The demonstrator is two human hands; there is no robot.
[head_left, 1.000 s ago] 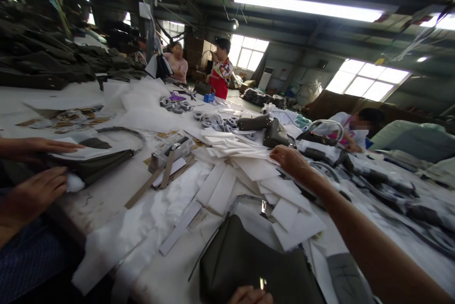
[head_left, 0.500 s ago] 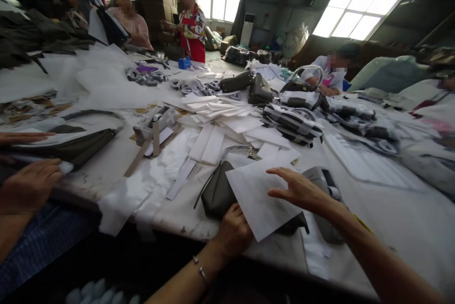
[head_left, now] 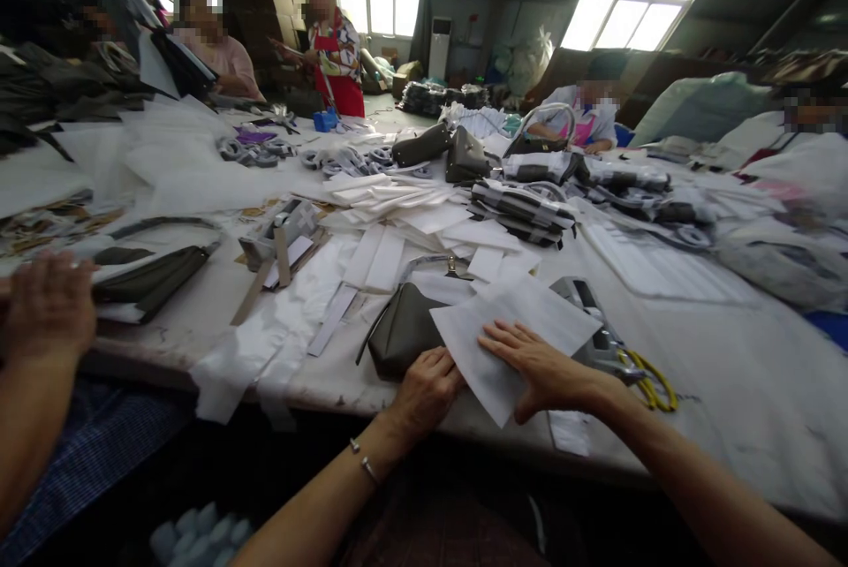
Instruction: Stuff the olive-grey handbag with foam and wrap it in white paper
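Lying across the olive handbag [head_left: 401, 333] at the table's [head_left: 729, 390] near edge, the white sheet [head_left: 523, 320] sits under the right hand [head_left: 540, 368], fingers spread flat. At its 9 o'clock the left hand [head_left: 427, 390] curls on the bag; whether it pinches anything cannot be told. Yellow-handled scissors [head_left: 646, 368] lie at 3 o'clock.

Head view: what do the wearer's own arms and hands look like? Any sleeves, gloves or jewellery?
Both the left hand and the right hand are bare, with no gloves. No sleeve shows on either arm down to the frame edge. A thin metal bracelet circles the left wrist. No ring or watch can be made out.
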